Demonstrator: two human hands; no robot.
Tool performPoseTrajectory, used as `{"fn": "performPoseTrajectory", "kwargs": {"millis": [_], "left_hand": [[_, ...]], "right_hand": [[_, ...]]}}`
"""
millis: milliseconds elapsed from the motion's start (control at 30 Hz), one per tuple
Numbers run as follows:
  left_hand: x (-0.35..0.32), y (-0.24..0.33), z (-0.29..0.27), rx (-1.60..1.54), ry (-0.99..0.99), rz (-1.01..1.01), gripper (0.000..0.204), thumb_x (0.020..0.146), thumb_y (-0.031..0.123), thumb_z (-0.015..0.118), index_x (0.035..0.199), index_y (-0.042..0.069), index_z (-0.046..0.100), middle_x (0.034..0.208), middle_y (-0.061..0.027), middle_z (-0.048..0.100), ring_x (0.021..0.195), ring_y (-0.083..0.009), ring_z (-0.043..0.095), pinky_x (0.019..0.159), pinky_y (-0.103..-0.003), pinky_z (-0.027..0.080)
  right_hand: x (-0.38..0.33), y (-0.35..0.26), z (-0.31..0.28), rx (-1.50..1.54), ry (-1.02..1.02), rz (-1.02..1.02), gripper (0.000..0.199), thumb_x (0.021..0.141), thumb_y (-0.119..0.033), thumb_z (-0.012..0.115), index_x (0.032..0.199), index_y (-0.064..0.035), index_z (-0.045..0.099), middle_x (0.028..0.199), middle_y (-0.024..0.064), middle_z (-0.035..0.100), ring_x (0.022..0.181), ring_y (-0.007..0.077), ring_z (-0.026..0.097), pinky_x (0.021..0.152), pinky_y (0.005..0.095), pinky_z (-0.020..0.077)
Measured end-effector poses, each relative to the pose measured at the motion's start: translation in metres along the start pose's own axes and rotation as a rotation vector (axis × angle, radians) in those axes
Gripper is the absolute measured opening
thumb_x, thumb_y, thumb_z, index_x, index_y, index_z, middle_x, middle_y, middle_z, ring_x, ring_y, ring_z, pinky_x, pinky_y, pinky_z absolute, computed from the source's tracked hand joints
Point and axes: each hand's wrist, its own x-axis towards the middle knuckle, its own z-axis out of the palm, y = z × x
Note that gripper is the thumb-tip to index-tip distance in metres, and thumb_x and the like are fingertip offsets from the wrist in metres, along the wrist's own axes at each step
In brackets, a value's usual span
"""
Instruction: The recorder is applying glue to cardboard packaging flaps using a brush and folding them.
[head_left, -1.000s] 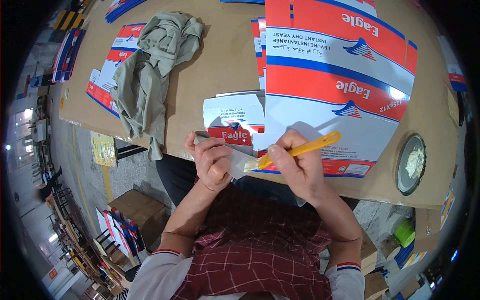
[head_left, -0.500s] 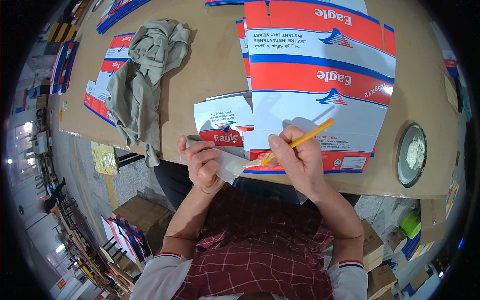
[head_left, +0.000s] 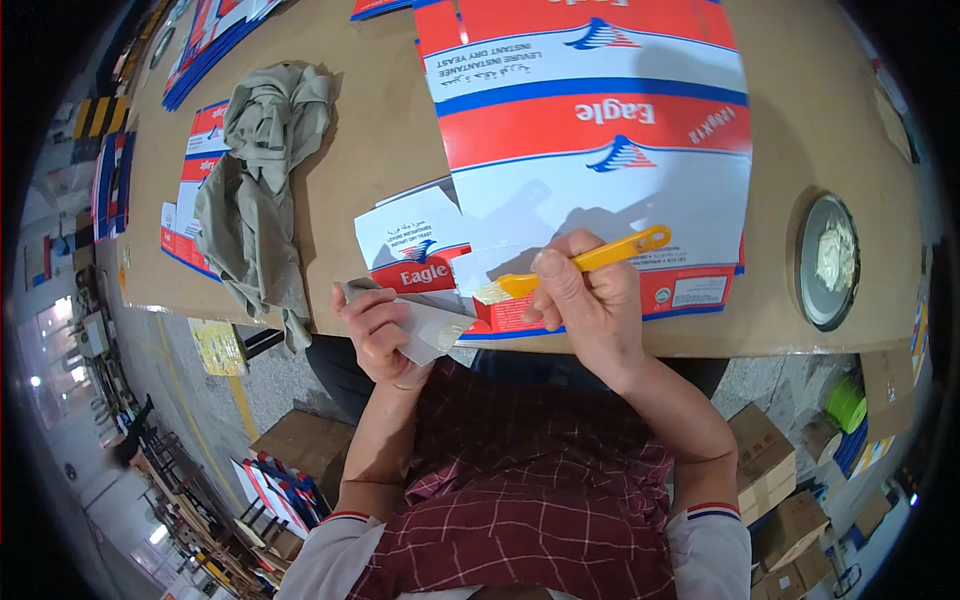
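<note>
In my left hand (head_left: 376, 338) a small pale translucent sheet (head_left: 425, 325) is pinched, its free corner pointing right with a whitish smear on it. My right hand (head_left: 597, 315) is closed on a yellow-handled paint brush (head_left: 612, 253). The brush's pale bristles point left, a little above the sheet and apart from it. Beneath and beyond both hands lies a large flattened carton (head_left: 600, 145), printed red, white and blue. Its narrower flap (head_left: 412, 235) sticks out to the left, just past my left hand.
A crumpled grey-green cloth (head_left: 250, 215) lies at the left, partly over another printed carton (head_left: 185, 215). On the right, a round dish (head_left: 812, 290) holds a lump of whitish paste (head_left: 835, 256). More folded cartons (head_left: 215, 45) are stacked at the far left. Cardboard boxes (head_left: 770, 455) stand on the floor.
The brush has come up off the sheet, and its handle has tilted flatter. The view has shifted, so the table things appear further left and higher, while the dish stays at the right.
</note>
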Motion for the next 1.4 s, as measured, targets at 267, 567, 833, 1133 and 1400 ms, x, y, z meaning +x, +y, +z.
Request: {"fn": "performPoseTrajectory", "kwargs": {"millis": [267, 567, 833, 1133, 1400], "left_hand": [[0.001, -0.002, 0.001, -0.019, 0.033, -0.020, 0.038, 0.069, 0.024, 0.069, 0.075, 0.012, 0.034, 0.073, -0.0043, 0.052, 0.078, -0.0235, 0.055, 0.101, -0.052, 0.025], [-0.001, -0.004, 0.003, -0.100, 0.071, -0.029, 0.042, 0.067, 0.025, 0.072, 0.078, 0.013, 0.034, 0.076, -0.0031, 0.048, 0.077, -0.0216, 0.053, 0.100, -0.051, 0.027], [-0.002, -0.005, 0.003, -0.094, 0.065, -0.025, 0.044, 0.065, 0.024, 0.074, 0.078, 0.013, 0.034, 0.076, -0.0031, 0.048, 0.077, -0.0208, 0.052, 0.101, -0.051, 0.027], [0.000, -0.004, 0.004, -0.120, 0.083, -0.050, 0.041, 0.063, 0.015, 0.074, 0.078, 0.013, 0.035, 0.076, -0.0034, 0.048, 0.077, -0.0209, 0.052, 0.101, -0.051, 0.025], [0.006, -0.004, 0.006, -0.132, 0.034, -0.166, 0.028, 0.060, 0.002, 0.060, 0.076, 0.009, 0.037, 0.078, -0.0076, 0.051, 0.081, -0.0256, 0.052, 0.099, -0.048, 0.025]], "right_hand": [[-0.023, 0.012, -0.001, 0.005, 0.020, -0.017, 0.026, 0.091, -0.024, 0.050, 0.081, -0.0013, 0.056, 0.057, 0.0024, 0.053, 0.049, 0.0063, 0.052, 0.044, 0.0188, 0.0386], [-0.024, 0.014, 0.000, -0.092, -0.068, -0.021, 0.018, 0.092, -0.017, 0.048, 0.086, -0.0008, 0.053, 0.063, 0.0021, 0.054, 0.053, 0.0052, 0.052, 0.051, 0.0184, 0.0431], [-0.023, 0.016, 0.002, -0.188, -0.132, 0.017, 0.024, 0.091, -0.021, 0.051, 0.084, 0.0013, 0.055, 0.065, 0.0034, 0.055, 0.056, 0.0070, 0.056, 0.051, 0.0181, 0.0456], [-0.020, 0.010, -0.009, 0.087, -0.048, 0.104, 0.025, 0.092, -0.022, 0.048, 0.083, -0.0004, 0.056, 0.068, 0.0035, 0.055, 0.052, 0.0103, 0.055, 0.055, 0.0224, 0.0478], [-0.002, 0.029, -0.035, 0.767, -0.133, -0.071, 0.029, 0.094, -0.034, 0.038, 0.093, -0.0093, 0.052, 0.083, 0.0018, 0.058, 0.081, 0.0222, 0.062, 0.059, 0.0252, 0.0502]]}}
